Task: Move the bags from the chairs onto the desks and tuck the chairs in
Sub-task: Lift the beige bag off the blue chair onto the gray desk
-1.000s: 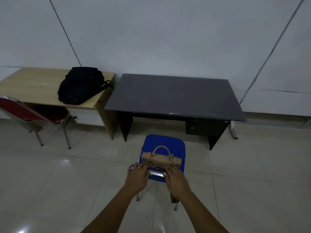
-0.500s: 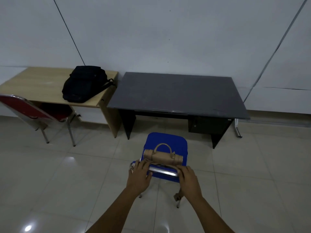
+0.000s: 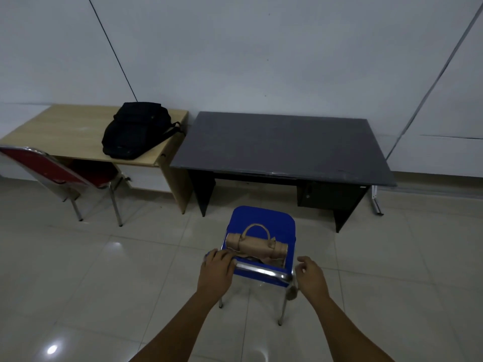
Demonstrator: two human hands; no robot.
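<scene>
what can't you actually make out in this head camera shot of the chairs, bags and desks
- Tan rolled handbag on the blue metal-framed chair: its near lower side is hidden by the chair's backrest rail.
- Red folding chair: cut off by the left edge, seat shadowed under the light wooden desk.
- Black backpack: too dark for detail.
- Black desk: drawer unit underneath in shadow.

Black backpack (image 3: 137, 130) on wooden desk (image 3: 65, 131), tan bag (image 3: 256, 246) on blue chair (image 3: 261, 226)

I see my left hand (image 3: 218, 271) gripping the blue chair (image 3: 261, 232) backrest, right hand (image 3: 311, 279) loose beside it, tan bag (image 3: 256, 246) on the seat.
</scene>
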